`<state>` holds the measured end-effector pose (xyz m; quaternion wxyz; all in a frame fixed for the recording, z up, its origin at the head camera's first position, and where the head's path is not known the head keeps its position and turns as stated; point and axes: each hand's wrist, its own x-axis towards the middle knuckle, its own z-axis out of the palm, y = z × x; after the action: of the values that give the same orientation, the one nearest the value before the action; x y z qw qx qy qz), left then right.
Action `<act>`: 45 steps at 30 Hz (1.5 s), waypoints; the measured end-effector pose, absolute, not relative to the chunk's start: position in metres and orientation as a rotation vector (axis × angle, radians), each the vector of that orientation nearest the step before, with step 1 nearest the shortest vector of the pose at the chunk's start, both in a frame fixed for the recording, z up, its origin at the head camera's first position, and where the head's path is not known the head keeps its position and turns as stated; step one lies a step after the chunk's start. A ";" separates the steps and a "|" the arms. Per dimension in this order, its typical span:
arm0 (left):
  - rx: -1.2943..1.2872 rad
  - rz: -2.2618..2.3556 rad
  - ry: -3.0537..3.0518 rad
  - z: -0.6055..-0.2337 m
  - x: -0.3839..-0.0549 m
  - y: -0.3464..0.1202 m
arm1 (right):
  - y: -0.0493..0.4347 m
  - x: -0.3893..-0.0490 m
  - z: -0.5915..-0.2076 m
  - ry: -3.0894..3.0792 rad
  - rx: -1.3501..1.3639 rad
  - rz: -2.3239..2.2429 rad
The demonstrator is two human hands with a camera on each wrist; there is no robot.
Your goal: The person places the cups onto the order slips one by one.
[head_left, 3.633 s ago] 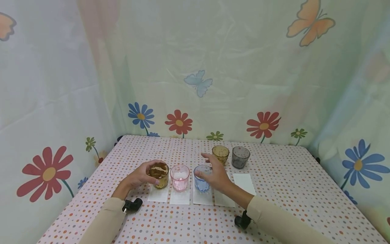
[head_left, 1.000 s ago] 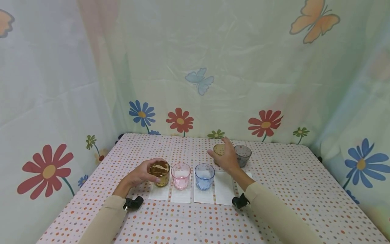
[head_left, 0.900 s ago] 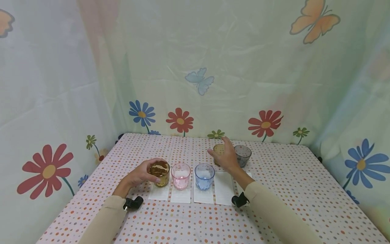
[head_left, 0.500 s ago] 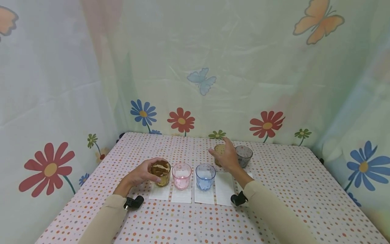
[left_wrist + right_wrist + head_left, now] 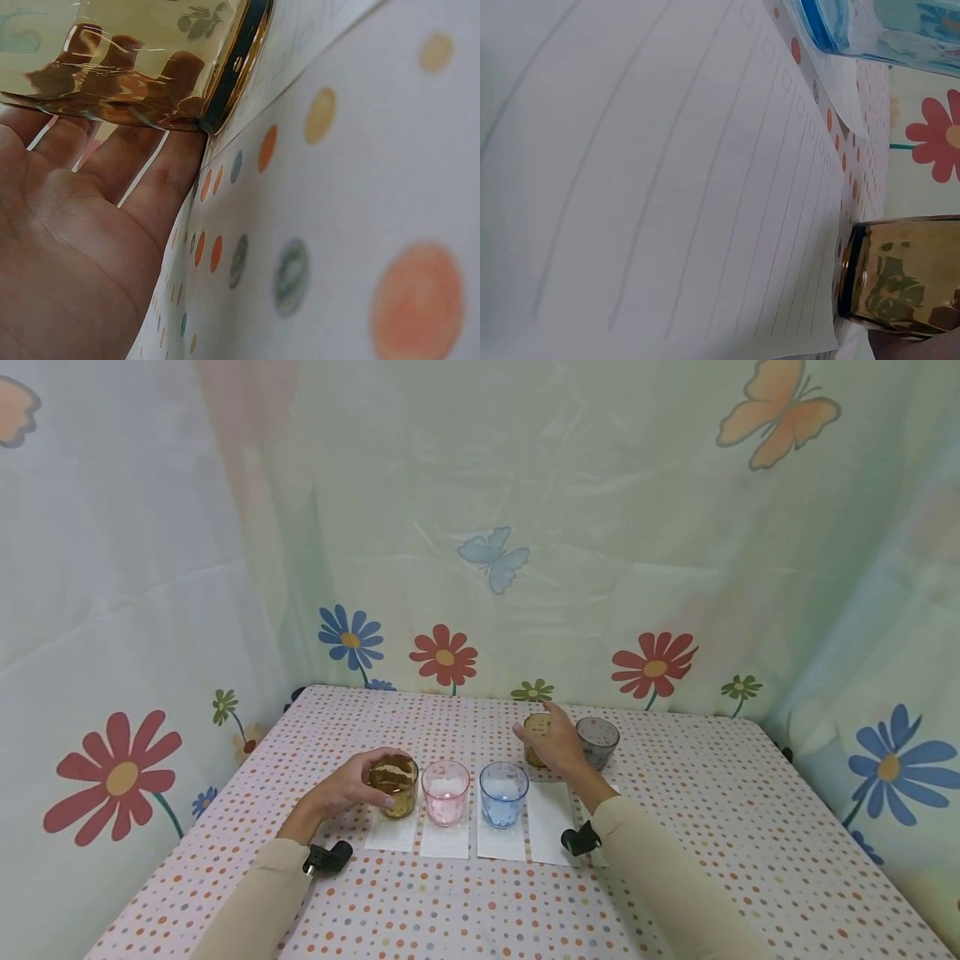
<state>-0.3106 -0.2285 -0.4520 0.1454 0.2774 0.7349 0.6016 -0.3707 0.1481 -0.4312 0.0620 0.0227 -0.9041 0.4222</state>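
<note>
In the head view my left hand (image 5: 348, 789) curls round an amber drinking glass (image 5: 396, 793) on the leftmost paper slip; the left wrist view shows the fingers through this glass (image 5: 127, 67). To its right stand a pink glass (image 5: 446, 797) and a blue glass (image 5: 503, 795), each on a slip. Farther back, my right hand (image 5: 558, 745) has thumb and fingers round a second amber glass (image 5: 536, 752), partly hidden behind the hand. In the right wrist view that glass (image 5: 907, 277) has fingers along its lower edge. A grey glass (image 5: 598, 739) stands just right of it.
White ruled paper slips lie in a row on the dotted tablecloth (image 5: 450, 910). One slip (image 5: 551, 827) right of the blue glass bears no glass; another lies partly under my right forearm. A flowered curtain (image 5: 480, 610) surrounds the table on three sides.
My right hand has moved from the blue glass back to the rear amber glass, then shifted slightly round it. The left hand keeps its grip on the front amber glass.
</note>
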 end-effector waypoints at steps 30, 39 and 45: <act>0.778 1.730 2.129 -0.451 -0.307 -0.227 | 0.144 -0.377 -0.440 -2.631 -0.084 1.336; 0.774 1.720 2.126 -0.452 -0.307 -0.227 | 0.141 -0.379 -0.439 -2.657 -0.174 1.318; 0.768 1.730 2.128 -0.452 -0.307 -0.227 | 0.140 -0.379 -0.438 -2.656 -0.167 1.305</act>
<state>-0.3068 -0.2273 -0.4519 0.1465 0.2667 0.7392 0.6008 -0.3787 0.1397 -0.4378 0.0887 -0.0561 -0.8925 0.4387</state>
